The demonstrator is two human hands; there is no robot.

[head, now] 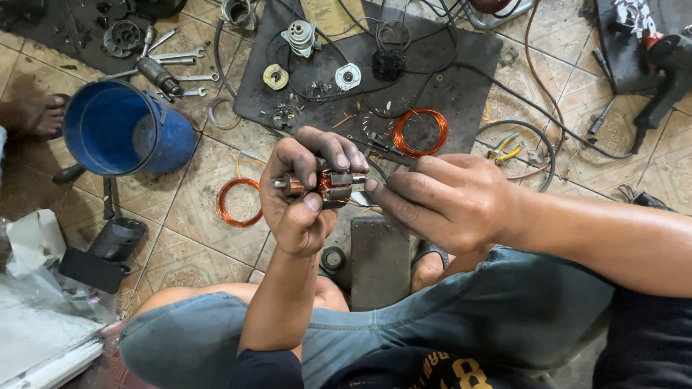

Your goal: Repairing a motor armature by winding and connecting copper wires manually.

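Head view, from the left: a blue bucket (119, 128) lies on its side on the tiled floor (194, 209), with wrenches (176, 61) above it and a dark power tool (108, 248) lower down. Next comes a loose coil of copper wire (239, 202) on the tiles.

At the middle, the left hand (299, 198) has its grip wrapped closed around a small motor armature (321, 184), held over the floor above the person's knees; the steel shaft end pokes out to the left of the fingers, and copper windings show between thumb and forefinger.

The armature looks dense and heavy for its size, rigid through the core and shaft. The fine copper windings are likely its fragile part, easily nicked or bent, and the bare shaft would be slippery. The laminated core is probably the safest place to hold, roughly as the left hand does now.

Right of it, the right hand (440, 202) has its grip pinched at the fingertips against the armature's right end; whether it holds a wire strand or only touches the part, I cannot tell. Behind lie a dark mat (461, 79) with motor parts and a second copper coil (420, 132), yellow-handled pliers (504, 150), and a drill (667, 72) far right.
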